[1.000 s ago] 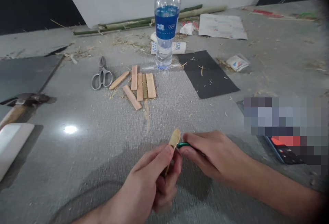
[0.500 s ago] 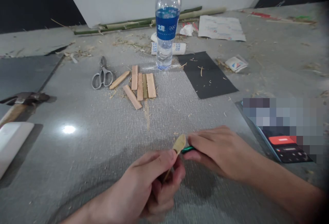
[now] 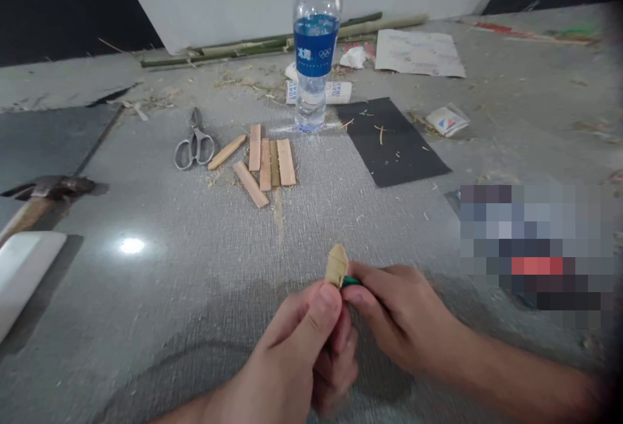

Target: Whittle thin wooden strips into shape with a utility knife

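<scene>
My left hand [image 3: 306, 346] is closed, pinching a small pale bamboo piece [image 3: 337, 265] between thumb and fingers. Its angular, pointed end sticks up above the thumb, and the lower part is hidden in the fist. My right hand [image 3: 406, 313] is closed around a slim green tool [image 3: 351, 280]. Only a short length of that tool shows, touching or very close to the right edge of the bamboo; its kind cannot be made out. Both hands are nearly together above the grey surface [image 3: 204, 281].
Ahead lie several flat wooden strips [image 3: 265, 164], a pointed strip [image 3: 226, 152] and scissors [image 3: 195, 141]. A water bottle [image 3: 314, 47] stands behind. To the left is a hammer [image 3: 43, 193] beside a white object [image 3: 29, 274]. Black sheet [image 3: 392, 145] and blurred-out phone [image 3: 530, 249] are at right.
My right hand has moved left and slightly down, closer to my left hand. The bamboo piece has turned more upright and shows its broad face, while my left hand has shifted a little right.
</scene>
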`<state>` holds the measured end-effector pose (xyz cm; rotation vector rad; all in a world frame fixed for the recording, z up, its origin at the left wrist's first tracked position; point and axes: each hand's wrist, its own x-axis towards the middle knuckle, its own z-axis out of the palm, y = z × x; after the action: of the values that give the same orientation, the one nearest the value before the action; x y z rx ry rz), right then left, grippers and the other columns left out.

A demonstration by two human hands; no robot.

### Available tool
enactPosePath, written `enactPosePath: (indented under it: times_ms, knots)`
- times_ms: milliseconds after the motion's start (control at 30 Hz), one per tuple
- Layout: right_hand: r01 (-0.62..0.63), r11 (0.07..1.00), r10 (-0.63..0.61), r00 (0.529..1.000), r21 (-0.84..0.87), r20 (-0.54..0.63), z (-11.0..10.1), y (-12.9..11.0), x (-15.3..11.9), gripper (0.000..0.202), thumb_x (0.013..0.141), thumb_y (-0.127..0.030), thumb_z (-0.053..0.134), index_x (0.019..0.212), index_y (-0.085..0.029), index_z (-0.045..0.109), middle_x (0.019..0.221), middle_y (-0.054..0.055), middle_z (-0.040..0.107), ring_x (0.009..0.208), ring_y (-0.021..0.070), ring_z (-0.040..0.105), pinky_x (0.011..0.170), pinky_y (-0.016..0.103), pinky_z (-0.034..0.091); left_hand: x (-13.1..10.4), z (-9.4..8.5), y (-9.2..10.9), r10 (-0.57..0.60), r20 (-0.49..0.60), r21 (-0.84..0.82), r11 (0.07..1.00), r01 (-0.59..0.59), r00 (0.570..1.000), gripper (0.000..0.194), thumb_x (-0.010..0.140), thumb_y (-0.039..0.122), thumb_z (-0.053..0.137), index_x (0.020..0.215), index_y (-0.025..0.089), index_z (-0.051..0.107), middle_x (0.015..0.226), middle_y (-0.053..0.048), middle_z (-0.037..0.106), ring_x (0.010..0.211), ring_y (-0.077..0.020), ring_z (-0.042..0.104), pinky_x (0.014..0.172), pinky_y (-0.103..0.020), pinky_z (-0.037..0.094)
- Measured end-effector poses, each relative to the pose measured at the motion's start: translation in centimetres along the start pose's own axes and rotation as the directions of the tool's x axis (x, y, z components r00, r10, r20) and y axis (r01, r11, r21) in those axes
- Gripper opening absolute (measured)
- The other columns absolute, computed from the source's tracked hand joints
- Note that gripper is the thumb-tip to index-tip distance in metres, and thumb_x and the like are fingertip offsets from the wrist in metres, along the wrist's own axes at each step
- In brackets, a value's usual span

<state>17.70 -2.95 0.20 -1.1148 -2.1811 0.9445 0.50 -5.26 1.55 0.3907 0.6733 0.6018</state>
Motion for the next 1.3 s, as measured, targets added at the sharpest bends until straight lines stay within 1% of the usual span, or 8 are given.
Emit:
enactPosePath:
  times_ms: [100,233,533,833,967,1067,1200,1300]
  knots:
    - [-0.026,0.996,0.028,0.999,0.082,-0.027,0.8,-0.1,0.0,0.029,0.105,-0.032,0.039,0.083,-0.019,0.052,0.060,-0.005,0.053,0.050,0.0072,0.047,0.049,0.022,0.032,0.3,0.1,-0.5,0.029,-0.050,0.005,1.000,-0.029,0.998,0.056,0.081,0.070,0.061,0.068,0.021,0.038,0.047,0.012,0.032,0.037,-0.0027,0.020,0.036,-0.019,0.015]
    - [-0.082,0.978,0.081,0.997,0.190,0.015,1.0,-0.2,0.1,0.028,0.104,-0.030,0.040,0.079,-0.019,0.050,0.061,-0.006,0.052,0.050,0.0061,0.046,0.050,0.021,0.033,0.4,0.1,-0.8,0.028,-0.127,0.037,0.999,-0.024,0.992,0.060,0.074,0.075,0.063,0.068,0.021,0.038,0.046,0.013,0.032,0.037,-0.0022,0.021,0.036,-0.017,0.017]
    - [-0.104,0.933,0.108,0.994,0.343,0.006,1.7,-0.5,0.0,0.028,0.102,-0.025,0.041,0.076,-0.020,0.049,0.065,-0.005,0.057,0.055,0.0059,0.050,0.053,0.019,0.036,0.5,0.2,-1.8,0.092,-0.173,0.063,0.995,-0.082,0.981,0.060,0.074,0.078,0.060,0.074,0.021,0.043,0.046,0.013,0.031,0.037,-0.0020,0.021,0.035,-0.014,0.018]
    - [-0.120,0.931,0.125,0.992,0.344,0.008,2.0,-0.5,-0.5,0.024,0.100,-0.021,0.041,0.077,-0.021,0.050,0.064,-0.004,0.059,0.054,0.0073,0.050,0.053,0.020,0.036,0.7,0.5,-2.2,0.155,-0.153,0.066,0.987,-0.147,0.976,0.060,0.075,0.077,0.060,0.066,0.021,0.039,0.046,0.012,0.031,0.038,-0.0020,0.022,0.035,-0.015,0.019]
    - [-0.149,0.926,0.144,0.989,0.347,0.041,1.8,-0.5,-0.1,0.024,0.101,-0.022,0.043,0.079,-0.020,0.054,0.066,-0.005,0.059,0.055,0.0072,0.049,0.054,0.020,0.036,0.5,0.3,-1.6,0.086,-0.196,0.058,0.995,-0.076,0.977,0.063,0.070,0.078,0.064,0.065,0.021,0.038,0.046,0.012,0.030,0.038,-0.0024,0.021,0.035,-0.015,0.017]
    - [-0.185,0.916,0.141,0.979,0.357,0.144,0.7,-0.7,0.5,0.024,0.101,-0.022,0.046,0.081,-0.020,0.058,0.071,-0.004,0.062,0.061,0.0073,0.055,0.059,0.021,0.039,0.1,-0.3,-1.0,0.031,-0.214,0.018,0.999,-0.028,0.976,0.061,0.072,0.074,0.066,0.063,0.021,0.038,0.046,0.011,0.029,0.039,-0.0027,0.019,0.036,-0.016,0.013]
    - [-0.270,0.932,0.204,0.942,0.241,0.266,-0.8,-1.0,0.9,0.025,0.102,-0.025,0.045,0.085,-0.022,0.062,0.078,-0.004,0.067,0.070,0.0089,0.061,0.066,0.023,0.042,0.0,-1.2,-0.5,-0.061,-0.212,-0.041,0.998,0.053,0.975,0.049,0.086,0.061,0.055,0.063,0.020,0.040,0.048,0.010,0.029,0.040,-0.0034,0.018,0.038,-0.017,0.012]
    - [-0.246,0.962,0.214,0.948,0.119,0.236,-1.4,-1.1,0.7,0.021,0.102,-0.028,0.045,0.089,-0.023,0.062,0.082,-0.004,0.068,0.073,0.0103,0.060,0.069,0.025,0.041,0.3,-1.3,-0.2,-0.118,-0.207,-0.082,0.991,0.103,0.971,0.045,0.088,0.055,0.051,0.063,0.020,0.040,0.049,0.009,0.029,0.041,-0.0037,0.018,0.039,-0.018,0.012]
